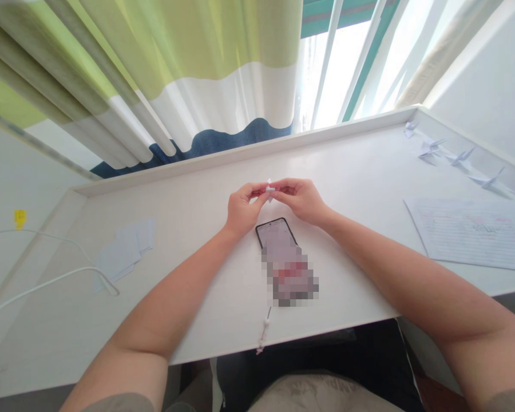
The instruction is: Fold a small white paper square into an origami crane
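Observation:
Over the middle of a white desk, my left hand and my right hand meet fingertip to fingertip. Both pinch a small folded white paper piece held between them, a little above the desk. Each hand has its fingers closed on the paper. Just below the hands, a phone lies flat on the desk with its screen up, and a beaded strap hangs from it over the front edge.
A small pile of white paper squares lies at the left, with a white cable looping near it. Several folded paper cranes stand at the far right, and a lined written sheet below them. A striped curtain hangs behind.

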A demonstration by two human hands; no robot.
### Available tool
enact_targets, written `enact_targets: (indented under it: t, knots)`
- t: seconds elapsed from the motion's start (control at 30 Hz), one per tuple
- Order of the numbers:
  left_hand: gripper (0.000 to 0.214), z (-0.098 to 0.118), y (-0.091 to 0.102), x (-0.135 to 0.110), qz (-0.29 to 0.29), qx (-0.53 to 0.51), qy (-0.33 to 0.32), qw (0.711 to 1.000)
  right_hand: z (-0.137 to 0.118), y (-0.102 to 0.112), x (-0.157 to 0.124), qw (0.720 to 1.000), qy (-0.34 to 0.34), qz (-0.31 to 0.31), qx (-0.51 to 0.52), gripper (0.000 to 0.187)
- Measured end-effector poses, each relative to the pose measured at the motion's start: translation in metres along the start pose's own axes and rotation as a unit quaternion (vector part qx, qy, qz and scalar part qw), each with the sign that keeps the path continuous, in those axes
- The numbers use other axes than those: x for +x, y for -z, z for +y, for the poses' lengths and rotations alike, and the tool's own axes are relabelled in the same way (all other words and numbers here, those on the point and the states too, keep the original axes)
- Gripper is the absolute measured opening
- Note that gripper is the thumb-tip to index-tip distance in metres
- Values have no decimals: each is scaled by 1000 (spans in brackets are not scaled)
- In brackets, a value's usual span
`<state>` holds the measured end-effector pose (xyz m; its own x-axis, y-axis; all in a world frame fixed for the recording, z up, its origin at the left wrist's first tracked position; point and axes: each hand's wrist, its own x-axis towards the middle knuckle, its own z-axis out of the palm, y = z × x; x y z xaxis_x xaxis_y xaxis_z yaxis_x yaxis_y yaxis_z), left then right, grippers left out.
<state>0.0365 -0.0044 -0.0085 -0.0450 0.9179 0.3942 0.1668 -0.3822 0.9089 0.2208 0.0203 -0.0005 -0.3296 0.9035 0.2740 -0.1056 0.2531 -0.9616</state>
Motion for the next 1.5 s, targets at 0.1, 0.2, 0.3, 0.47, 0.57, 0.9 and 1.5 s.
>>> enact_targets:
  t: [0.1, 0.2, 0.3, 0.47, 0.57, 0.9, 1.5]
  knots:
    - [15, 1, 0, -1, -8, 43, -19, 999, 2, 1, 0, 999, 12, 3, -37, 41]
    - [11, 2, 2, -2, -19, 112, -59, 992, 4, 1, 1, 998, 16, 8, -67, 38]
    - [8, 2, 3, -2, -18, 168, -94, 981, 6, 1, 1, 995, 30, 15, -99, 35]
    - [7, 3, 5, 0, -26, 228, -100, 968, 7, -1, 3, 985, 58, 20, -164, 28]
    - [7, 3, 5, -1, -15, 231, -87, 969, 6, -1, 2, 982, 53, 27, -178, 25]
    - [13, 8, -2, -5, -1, 99, -48, 994, 3, -1, 0, 999, -1, 38, -2, 24]
    - [51, 4, -3, 3, -27, -215, 171, 961, 2, -3, 0, 998, -16, 29, 48, 52]
